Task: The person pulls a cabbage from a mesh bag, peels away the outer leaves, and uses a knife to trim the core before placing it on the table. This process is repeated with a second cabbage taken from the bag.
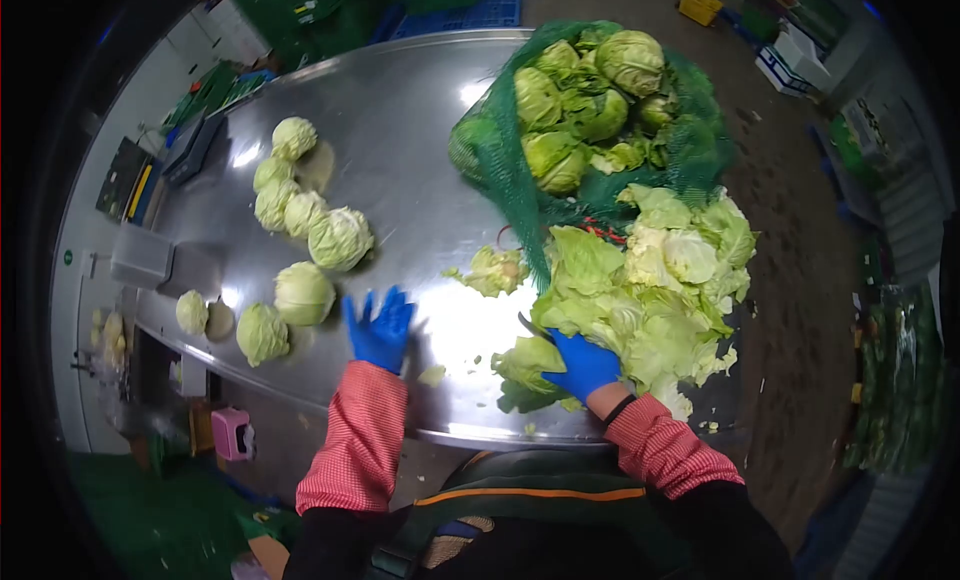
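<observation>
My left hand [380, 330], in a blue glove, is held over the metal table with its fingers spread and nothing in it. Close by on its left lies a trimmed cabbage [304, 294]. My right hand [583, 367], also gloved in blue, is closed on a loose green cabbage leaf [528, 362] near the front edge. A thin dark thing pokes out by its fingers; I cannot make out what it is. Beside this hand spreads a heap of pale and green outer leaves [665, 320]. A cabbage stump with ragged leaves [493, 271] lies beyond the two hands.
A green net sack [500, 145] of untrimmed cabbages [632, 63] lies open at the far right of the steel table [400, 110]. Several trimmed cabbages [340, 239] are lined up on the left. A clear plastic bin [141, 257] stands at the left edge.
</observation>
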### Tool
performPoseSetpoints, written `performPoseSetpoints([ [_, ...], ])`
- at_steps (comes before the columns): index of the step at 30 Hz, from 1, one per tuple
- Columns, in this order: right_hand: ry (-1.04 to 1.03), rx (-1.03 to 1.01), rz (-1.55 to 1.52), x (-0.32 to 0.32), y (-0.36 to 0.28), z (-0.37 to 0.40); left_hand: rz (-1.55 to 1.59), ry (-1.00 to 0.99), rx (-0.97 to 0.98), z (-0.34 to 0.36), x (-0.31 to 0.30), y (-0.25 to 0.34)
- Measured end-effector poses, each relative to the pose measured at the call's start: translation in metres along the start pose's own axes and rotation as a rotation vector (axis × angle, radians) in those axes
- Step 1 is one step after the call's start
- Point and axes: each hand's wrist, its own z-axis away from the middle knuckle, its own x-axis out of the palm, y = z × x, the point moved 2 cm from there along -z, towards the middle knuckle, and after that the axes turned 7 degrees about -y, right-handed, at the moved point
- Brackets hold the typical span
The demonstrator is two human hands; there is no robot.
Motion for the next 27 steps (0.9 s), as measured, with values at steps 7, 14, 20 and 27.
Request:
performPoseSetpoints([
  [7, 0.016, 0.168, -0.063, -0.056, 0.115, 0.014, -1.275, -1.077, 0.188, -0.02, 0.2, -0.177],
  [14, -0.517, 0.07, -0.773, -0.169, 0.11, -0.002, -2.363, -1.021, 0.387, -0.098, 0.198, -0.147],
  [20, 0.257, -0.058, -0.701, -0.234, 0.123, -0.161, -1.807, -0.464, 0.511, -0.128, 0.192, -0.128],
  [27, 0.1, 0.031, -0.798, -0.204, 0.113, -0.274, -0.836, -0.206, -0.534, -0.145, 0.182, -0.18],
])
